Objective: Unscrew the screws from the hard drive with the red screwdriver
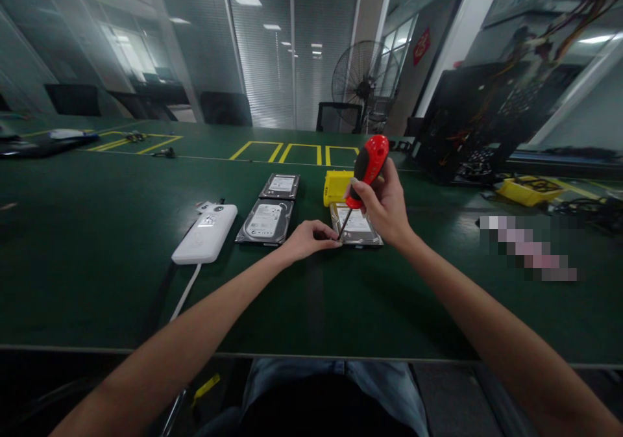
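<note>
A red and black screwdriver (368,167) is in my right hand (388,206), fingers wrapped round its handle. Its shaft slants down to the near left corner of a hard drive (359,236) lying flat on the green table. At that same corner, the thumb and fingers of my left hand (314,239) come together beside the screwdriver's tip; whatever lies between them is too small to make out. Left of this hand are a second hard drive (265,221) and, just behind it, a third (279,186), both label side up.
Behind the drive under the screwdriver is a yellow box (337,186). A white device (206,232) with a cable lies at left. An open computer case (467,119) with hanging wires stands at right, near a yellow tray (530,190). The table's front edge (311,358) runs before my lap.
</note>
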Action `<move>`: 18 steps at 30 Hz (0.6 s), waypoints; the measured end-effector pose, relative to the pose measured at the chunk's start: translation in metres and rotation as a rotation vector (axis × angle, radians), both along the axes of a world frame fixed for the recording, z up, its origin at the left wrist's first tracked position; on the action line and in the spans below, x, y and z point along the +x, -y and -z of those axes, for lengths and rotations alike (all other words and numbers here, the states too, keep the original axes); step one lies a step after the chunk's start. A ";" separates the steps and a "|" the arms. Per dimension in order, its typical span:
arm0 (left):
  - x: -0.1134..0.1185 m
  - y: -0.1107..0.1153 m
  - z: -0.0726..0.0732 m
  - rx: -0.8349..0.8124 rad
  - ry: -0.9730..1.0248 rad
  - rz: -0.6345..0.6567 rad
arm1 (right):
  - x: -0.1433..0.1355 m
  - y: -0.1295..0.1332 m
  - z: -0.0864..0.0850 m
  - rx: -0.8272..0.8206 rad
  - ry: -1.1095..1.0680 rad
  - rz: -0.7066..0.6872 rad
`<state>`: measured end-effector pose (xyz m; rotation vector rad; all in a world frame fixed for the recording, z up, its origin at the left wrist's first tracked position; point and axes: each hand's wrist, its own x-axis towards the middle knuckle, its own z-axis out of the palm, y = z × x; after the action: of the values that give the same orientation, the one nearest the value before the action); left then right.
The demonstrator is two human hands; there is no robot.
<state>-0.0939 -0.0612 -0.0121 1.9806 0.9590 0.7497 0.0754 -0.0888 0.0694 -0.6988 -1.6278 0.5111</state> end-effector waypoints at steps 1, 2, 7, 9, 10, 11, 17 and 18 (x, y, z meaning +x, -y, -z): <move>0.000 0.000 0.000 0.003 0.004 -0.003 | 0.000 0.000 0.000 0.001 0.008 0.008; 0.000 0.000 0.000 0.004 0.007 -0.006 | 0.000 0.001 0.000 0.004 0.017 0.014; 0.000 0.002 -0.001 -0.004 0.020 0.001 | 0.000 0.001 -0.001 0.030 0.037 0.015; 0.000 0.002 -0.002 0.003 0.014 0.002 | 0.000 0.002 -0.001 0.022 0.032 0.009; 0.000 0.002 -0.002 0.008 0.009 0.000 | 0.000 0.002 -0.001 0.014 0.028 0.007; 0.000 0.002 -0.002 0.012 0.006 0.000 | 0.000 0.003 -0.001 0.008 0.024 0.008; -0.002 0.001 0.000 0.043 -0.006 0.006 | 0.001 0.003 -0.001 0.011 0.036 0.026; -0.002 0.001 0.001 0.048 -0.007 0.004 | 0.001 0.002 -0.001 0.011 0.040 0.026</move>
<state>-0.0958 -0.0623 -0.0126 2.0276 0.9484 0.7711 0.0763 -0.0913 0.0699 -0.7251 -1.6556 0.4712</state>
